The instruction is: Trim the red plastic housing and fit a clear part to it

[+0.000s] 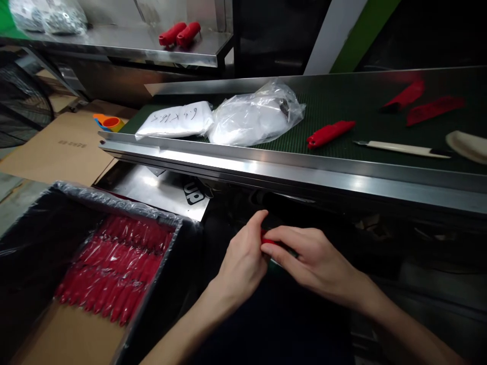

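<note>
Red is showing between the fingertips at the lower centre of the frame, where both hands are meeting over a small red piece (268, 241). The left hand (243, 258) is curling in from the left, thumb and fingers closing on the piece's near end; the right hand (315, 258) is coming in from the right with its fingers pinching the other side, a dark part just showing beneath them. Both forearms are reaching up from the bottom edge and converging, wrists held low beneath the metal rail (289, 167) of the green belt (342, 106). By the look of it, the step in hand is fitting or pulling apart the piece, and the next move is likely calling for a firm two-sided pinch and a short twist or push. On the belt, a red sleeve (329, 133) is lying beside a white-handled knife (403, 148), with two clear bags (224, 119) further left. At the lower left, a black crate (23, 243) is holding rows of wrapped red pieces (114, 268).
</note>
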